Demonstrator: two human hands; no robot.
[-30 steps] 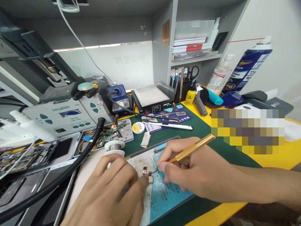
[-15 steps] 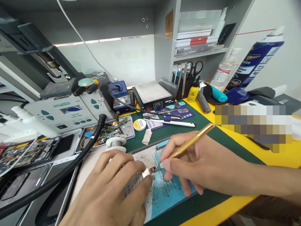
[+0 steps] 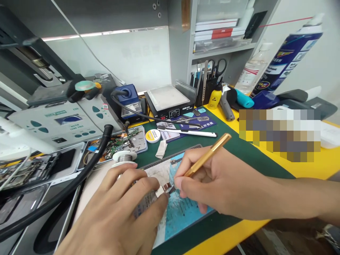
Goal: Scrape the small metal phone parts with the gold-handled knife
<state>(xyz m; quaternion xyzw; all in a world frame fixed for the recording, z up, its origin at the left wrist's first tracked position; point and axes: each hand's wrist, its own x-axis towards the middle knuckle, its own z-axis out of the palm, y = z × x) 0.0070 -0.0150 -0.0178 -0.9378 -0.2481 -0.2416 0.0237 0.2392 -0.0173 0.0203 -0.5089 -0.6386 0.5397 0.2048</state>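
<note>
My left hand (image 3: 119, 209) is closed over a small flat part, mostly hidden under the fingers, with a printed label (image 3: 145, 205) showing between them. From its end a short brown flex cable (image 3: 166, 186) sticks out past a white tab (image 3: 159, 191), pinched by my thumb and index finger. My right hand (image 3: 204, 180) grips a gold-handled hobby knife (image 3: 208, 156) like a pen. Its tip is at the flex cable; whether it touches cannot be made out. Under both hands lies a worn blue-and-white work pad (image 3: 183, 216).
Solder wire on a spool (image 3: 124, 157) stands just beyond my left hand. A black hose (image 3: 87, 184) crosses the left side. Behind are a tray of circuit boards (image 3: 142, 141), a white pen-like tool (image 3: 199, 132), a hot plate (image 3: 170, 101) and a yellow bottle (image 3: 215, 97).
The view has shifted, so the bench appears farther left and higher. My right hand has drawn slightly nearer my left, and the brown flex cable now looks bent upward more.
</note>
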